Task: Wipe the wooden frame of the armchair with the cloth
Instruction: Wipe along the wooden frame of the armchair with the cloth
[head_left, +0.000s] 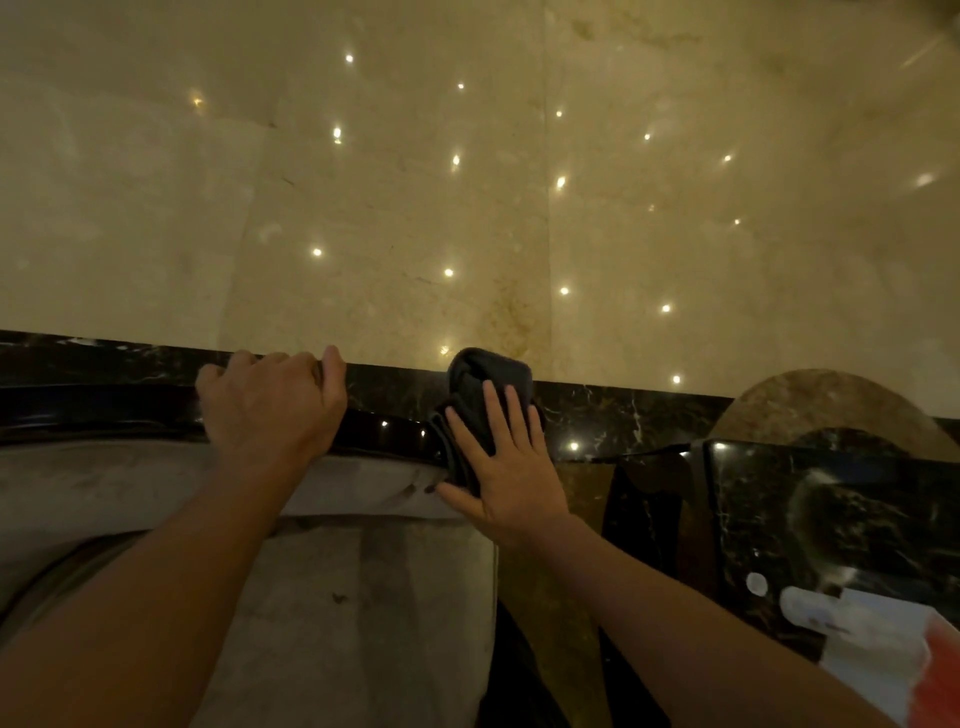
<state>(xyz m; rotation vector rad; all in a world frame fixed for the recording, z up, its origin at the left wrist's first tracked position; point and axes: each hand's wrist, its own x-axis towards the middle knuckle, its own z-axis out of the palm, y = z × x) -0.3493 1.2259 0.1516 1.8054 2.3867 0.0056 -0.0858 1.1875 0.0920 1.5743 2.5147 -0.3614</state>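
Observation:
The armchair's dark glossy wooden frame (384, 428) runs as a curved top rail across the lower middle, above grey upholstery (363, 597). My left hand (270, 410) grips the rail from above, fingers curled over its far edge. A dark grey folded cloth (485, 384) drapes over the rail's right end. My right hand (498, 462) lies flat on the cloth, fingers spread, pressing it against the frame with the thumb under the lower fold.
A polished beige marble floor (467, 182) with a black marble border strip (623, 415) lies beyond the chair. To the right stands a black marble side table (831, 509) bearing a white and red object (883, 654).

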